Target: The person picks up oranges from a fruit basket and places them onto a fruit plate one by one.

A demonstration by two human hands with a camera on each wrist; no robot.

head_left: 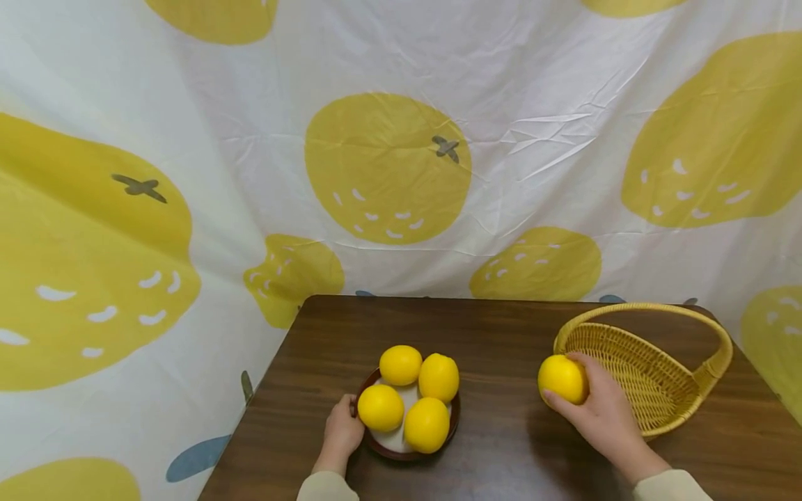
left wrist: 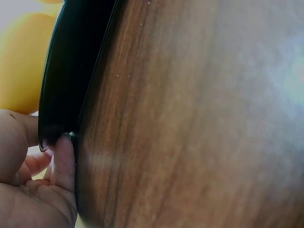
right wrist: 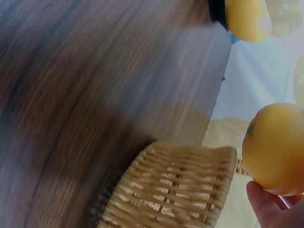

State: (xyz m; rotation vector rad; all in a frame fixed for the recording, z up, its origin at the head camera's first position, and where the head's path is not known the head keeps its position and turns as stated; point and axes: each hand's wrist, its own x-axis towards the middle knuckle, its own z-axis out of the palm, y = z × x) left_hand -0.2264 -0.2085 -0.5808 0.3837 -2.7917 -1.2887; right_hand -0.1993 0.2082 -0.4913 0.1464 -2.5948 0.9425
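My right hand [head_left: 604, 410] grips a yellow lemon [head_left: 562, 379] between thumb and fingers. It is held at the left side of a wicker basket [head_left: 664, 403] with an arched handle; the same lemon [right wrist: 278, 149] shows beside the basket's woven wall [right wrist: 166, 185] in the right wrist view. My left hand [head_left: 343, 428] pinches the left rim of a round, dark-rimmed plate [head_left: 407, 456] with a pale inside. In the left wrist view, the fingers [left wrist: 64, 164] meet the plate's dark side [left wrist: 76, 61]. Several lemons [head_left: 427, 424] lie in the plate.
Everything stands on a dark wooden table [head_left: 495, 348]. A white cloth [head_left: 501, 83] printed with large yellow fruits hangs behind it and along the sides. The table's back edge runs close to the cloth.
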